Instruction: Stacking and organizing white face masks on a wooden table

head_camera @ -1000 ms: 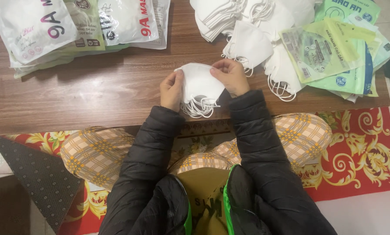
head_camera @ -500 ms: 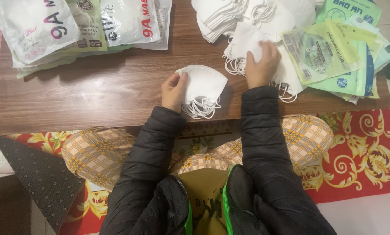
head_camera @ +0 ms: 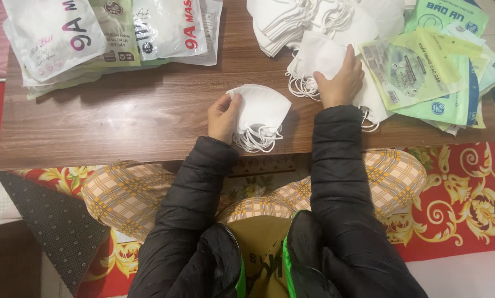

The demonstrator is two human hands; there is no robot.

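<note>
Both hands are at work on the wooden table (head_camera: 137,118). We see the left hand (head_camera: 224,117) curled around the left edge of a small stack of white masks (head_camera: 263,107), thumb on top and fingers closed on it; the stack sits near the table's front edge, at about 6 o'clock from the table's middle, with its ear loops spilling toward us. We cannot count the masks in that stack. At 2 o'clock from it, the right hand (head_camera: 340,81) lies palm down with fingers spread flat on one loose white mask (head_camera: 318,55), pressing on it rather than gripping it. That mask lies at the near edge of a big heap of white masks (head_camera: 313,16) at 12 o'clock on the table, too tangled to count. At 3 o'clock from the right hand lies a pile of green printed bags (head_camera: 440,66); we make out at least four, overlapping. At 10 o'clock on the table lies a pile of white printed packs (head_camera: 109,33), at least four showing. Under the table we see one red patterned rug (head_camera: 468,193).
</note>
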